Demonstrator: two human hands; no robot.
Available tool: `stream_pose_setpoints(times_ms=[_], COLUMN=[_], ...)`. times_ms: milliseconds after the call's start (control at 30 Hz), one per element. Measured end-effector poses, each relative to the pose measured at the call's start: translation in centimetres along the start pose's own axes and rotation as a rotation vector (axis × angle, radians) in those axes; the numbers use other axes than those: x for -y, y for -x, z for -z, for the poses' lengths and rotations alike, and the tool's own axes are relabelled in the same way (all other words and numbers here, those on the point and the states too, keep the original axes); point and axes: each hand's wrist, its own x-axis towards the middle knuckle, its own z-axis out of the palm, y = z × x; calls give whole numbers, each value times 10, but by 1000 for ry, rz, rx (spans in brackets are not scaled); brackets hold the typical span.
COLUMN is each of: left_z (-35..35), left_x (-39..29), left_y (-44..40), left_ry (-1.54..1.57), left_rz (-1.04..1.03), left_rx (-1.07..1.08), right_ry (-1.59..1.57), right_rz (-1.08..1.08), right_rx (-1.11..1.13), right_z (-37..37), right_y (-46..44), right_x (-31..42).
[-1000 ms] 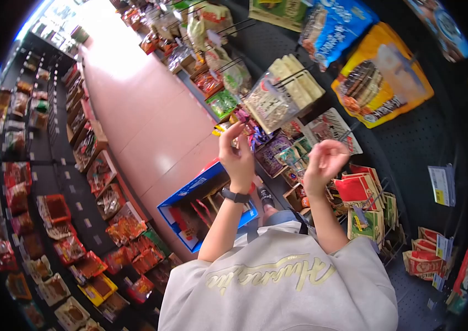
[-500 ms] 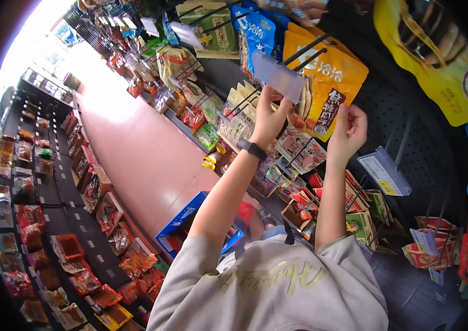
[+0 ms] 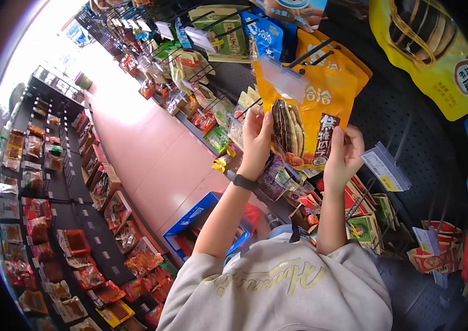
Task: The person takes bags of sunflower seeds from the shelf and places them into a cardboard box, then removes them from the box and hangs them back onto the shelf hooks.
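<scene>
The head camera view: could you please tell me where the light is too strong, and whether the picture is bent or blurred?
Head view: the aisle floor washes out to white toward its far end; head view: strong wide-angle bending curves the left shelves, with black corners; head view: the orange-yellow sunflower-seed bag looks fairly sharp, its large print clear.

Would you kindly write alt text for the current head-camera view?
A bare left hand and right hand hold an orange snack bag in front of a dark rack of hanging bags. A blue box sits lower down, and packets line shelves across the aisle.
</scene>
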Motion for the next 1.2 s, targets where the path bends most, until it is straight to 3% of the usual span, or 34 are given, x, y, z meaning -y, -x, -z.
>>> stream_pose_setpoints(times_ms=[267, 467, 600, 700, 767, 967, 1067, 1200], left_z=[14, 42, 113, 174, 199, 251, 268, 282], left_x=[-26, -23, -6, -2, -12, -22, -12, 7], left_y=[28, 42, 81, 128, 161, 240, 264, 284], left_ry=[36, -55, -256, -376, -424, -596, -716, -907], left_rz=[-44, -28, 73, 27, 93, 167, 158, 168], left_rx=[-42, -145, -221, -235, -313, -571, -686, -777], right_ry=[1, -86, 133, 297, 331, 303, 300, 308], right_rz=[27, -127, -337, -345, -296, -412, -310, -361], right_rx=[104, 165, 487, 855, 976, 1253, 1356, 1442], right_z=[-14, -30, -26, -35, -44, -88, -101, -108], right_y=[23, 37, 64, 93, 121, 195, 224, 252], right_x=[17, 1, -35, -52, -67, -91, -111, -135])
